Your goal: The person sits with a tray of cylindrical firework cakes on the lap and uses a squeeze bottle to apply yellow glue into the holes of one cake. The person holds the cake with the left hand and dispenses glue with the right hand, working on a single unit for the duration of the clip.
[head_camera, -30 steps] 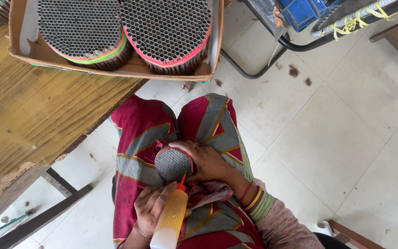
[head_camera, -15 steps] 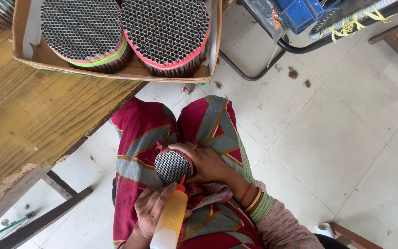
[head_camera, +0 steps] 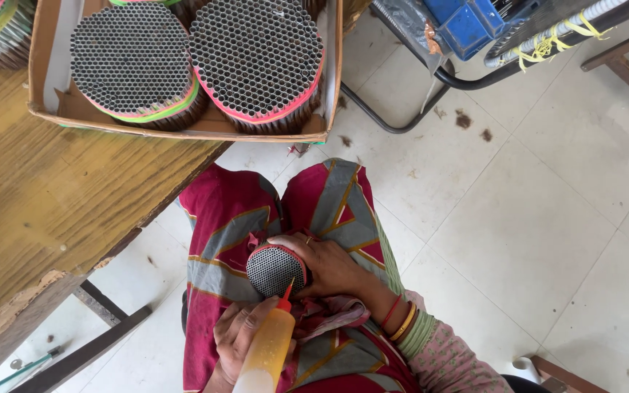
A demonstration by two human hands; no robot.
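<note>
The person sits beside the wooden table [head_camera: 30, 218] with a small round bundle of thin tubes [head_camera: 276, 270] resting on the lap, its honeycomb of open ends facing up and a red band around its rim. The right hand [head_camera: 329, 266] is wrapped around the bundle's far side, fingers curled over the edge, clamped on it to keep it steady. The left hand [head_camera: 240, 336] is closed around an orange squeeze bottle [head_camera: 267, 353], whose red nozzle tip [head_camera: 286, 291] touches or nearly touches the near edge of the tube ends; I cannot tell which.

The bundle looks light, and stiff only while the band holds. The tubes seem thin-walled, so a hard squeeze would likely crush the outer ones, and any tube could slip out lengthwise if the bundle tips. The banded side wall is the sound place to grip, as the right hand does, not the open face. The bottle looks soft-sided, so pressure decides how much comes out.

On the table's edge stands a cardboard tray [head_camera: 45, 80] holding two much larger tube bundles [head_camera: 256, 58], banded in pink and green, well apart from the lap. Above, on the tiled floor [head_camera: 533, 218], are a dark curved metal frame [head_camera: 402, 120] and a blue object [head_camera: 467, 25]. Nothing stands between the hands and the small bundle.
</note>
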